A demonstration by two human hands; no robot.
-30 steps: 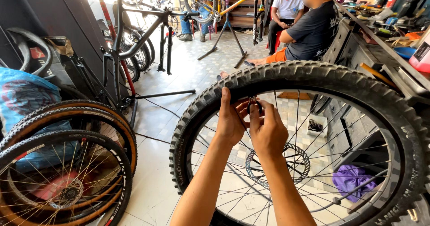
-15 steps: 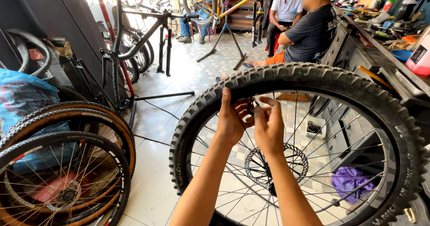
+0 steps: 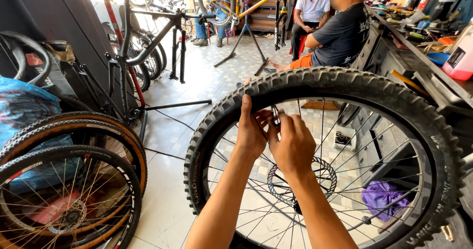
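Both hands have crept a little rightward along the inner rim of the knobby-tyred wheel (image 3: pixel 325 88) and drawn closer together since the earlier frames. Seen from the head camera, the left hand (image 3: pixel 251 130) presses its thumb up against the tyre bead while the right hand (image 3: pixel 294 143) pinches the small valve stem (image 3: pixel 275 116) between its fingertips, so the work seems centred on the valve. The wheel stands upright, just left of the workbench (image 3: pixel 419 61). At the bench's right edge sits a pink bottle (image 3: pixel 460 54) with a dark rectangular label. A purple rag (image 3: pixel 382 199) lies behind the spokes.
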